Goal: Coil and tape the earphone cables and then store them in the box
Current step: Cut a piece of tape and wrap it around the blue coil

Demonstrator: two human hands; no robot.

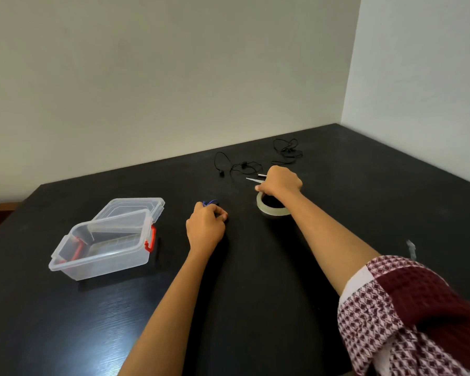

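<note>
A black table (255, 294) sits by white walls (174, 77). Left of the tape roll (272, 210), the left hand (205, 226) pinches a coiled blue cable (210, 203). The open box (101, 264) sits further left. Over the roll, the right hand (280, 183) grips a shiny tool (261, 175).

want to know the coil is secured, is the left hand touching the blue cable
Touching. The head view shows the left hand with fingers curled round the blue cable, whose loops poke out above them.
</note>
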